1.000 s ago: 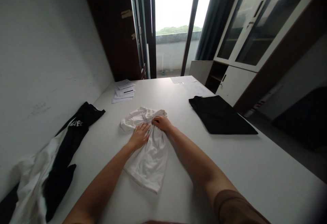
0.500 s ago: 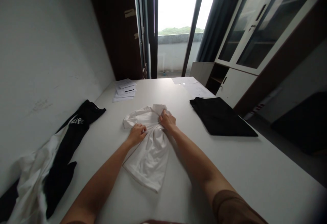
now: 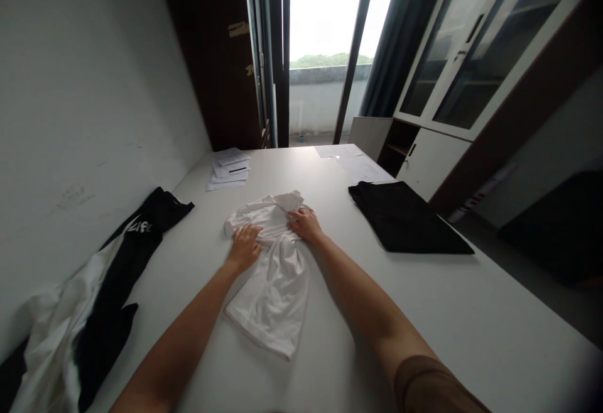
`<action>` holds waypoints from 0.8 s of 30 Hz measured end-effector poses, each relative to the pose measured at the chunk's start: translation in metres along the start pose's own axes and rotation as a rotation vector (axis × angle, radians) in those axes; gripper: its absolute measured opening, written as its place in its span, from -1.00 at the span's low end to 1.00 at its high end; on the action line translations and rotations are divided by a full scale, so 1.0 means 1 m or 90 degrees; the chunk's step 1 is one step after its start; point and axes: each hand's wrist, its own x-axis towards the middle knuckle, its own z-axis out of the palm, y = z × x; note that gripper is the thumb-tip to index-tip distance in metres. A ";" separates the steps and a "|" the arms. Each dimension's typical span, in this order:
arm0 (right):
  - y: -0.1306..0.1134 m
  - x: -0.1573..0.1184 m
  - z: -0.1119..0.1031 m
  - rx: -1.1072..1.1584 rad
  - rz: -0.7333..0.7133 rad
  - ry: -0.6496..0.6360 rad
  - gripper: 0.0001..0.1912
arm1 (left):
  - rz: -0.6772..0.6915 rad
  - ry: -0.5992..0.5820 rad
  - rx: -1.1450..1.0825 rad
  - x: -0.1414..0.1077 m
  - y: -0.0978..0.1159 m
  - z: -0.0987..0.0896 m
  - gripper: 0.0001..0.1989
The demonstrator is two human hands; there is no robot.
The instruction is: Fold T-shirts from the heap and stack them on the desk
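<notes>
A crumpled white garment (image 3: 277,293) lies on the white table (image 3: 386,331), bunched in its middle and wider at its near end. My left hand (image 3: 245,246) rests on the left side of its upper part, palm down, fingers spread on the cloth. On the right side of the same part lies my right hand (image 3: 305,223), its fingers apart over the fabric. The far end of the garment is folded and wrinkled just beyond both hands.
A folded black cloth (image 3: 409,218) lies to the right. Black and white clothes (image 3: 113,281) lie along the left wall. Papers (image 3: 230,171) sit at the far left, with more sheets (image 3: 360,165) at the far right. A cabinet (image 3: 436,155) stands beyond the right edge.
Both hands have loosened their grip on the white cloth and their fingers have spread. My left hand has shifted slightly left. The raised fold at the far end has dropped lower.
</notes>
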 end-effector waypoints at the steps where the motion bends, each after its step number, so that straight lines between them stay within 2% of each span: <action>1: 0.001 0.000 0.000 0.008 -0.022 -0.009 -0.60 | 0.038 -0.035 -0.022 -0.001 0.006 0.002 -0.41; 4: 0.001 0.000 -0.001 0.037 -0.079 -0.024 -0.71 | 0.104 -0.103 -0.076 0.000 0.021 0.006 -0.33; 8: -0.002 0.001 0.001 0.059 -0.078 0.000 -0.77 | 0.082 -0.076 -0.079 0.004 0.027 0.003 -0.40; 14: -0.003 0.003 0.005 0.057 -0.035 0.016 -0.75 | 0.078 -0.073 -0.096 0.005 0.022 0.001 -0.61; 17: -0.003 0.004 0.002 0.037 0.004 0.015 -0.74 | 0.046 -0.018 -0.170 0.006 0.017 0.002 -0.65; 21: -0.004 0.004 -0.004 0.014 0.057 0.001 -0.68 | -0.042 0.113 -0.258 0.008 0.008 -0.003 -0.72; 24: -0.006 0.004 -0.007 0.014 0.089 0.001 -0.65 | -0.100 0.152 -0.282 0.010 -0.003 -0.008 -0.74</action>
